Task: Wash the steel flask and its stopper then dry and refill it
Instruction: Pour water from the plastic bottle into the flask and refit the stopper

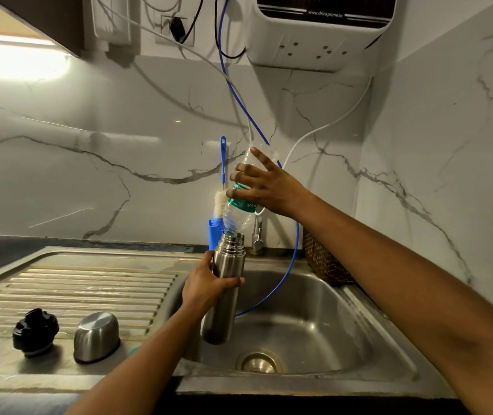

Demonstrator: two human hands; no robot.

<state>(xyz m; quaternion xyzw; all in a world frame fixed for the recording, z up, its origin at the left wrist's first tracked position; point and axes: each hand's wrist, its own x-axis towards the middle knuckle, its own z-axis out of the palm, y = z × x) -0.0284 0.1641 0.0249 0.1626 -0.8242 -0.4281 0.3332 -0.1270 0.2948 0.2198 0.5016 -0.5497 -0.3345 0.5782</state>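
The left forearm [137, 369] is seen nearest, coming in from the lower edge. The flask [219, 319] is gripped round its middle by the left hand [205, 284], fingers and thumb curled about it. The flask is held over the sink [323, 313], mouth up and slightly tilted. A plastic bottle [237, 218] is held upside down above it by the right hand [266, 190]. The fingers are wrapped over the bottle's green label, with one finger stretched towards its base. The bottle's neck is set at the flask's open mouth.

On the drainboard [74, 283], left of the sink, the black stopper [35, 330] and a steel cap [97, 336] are placed just beside each other. A brush [222, 175] is stood in a blue holder [213, 235] behind the flask, near the tap [258, 236].
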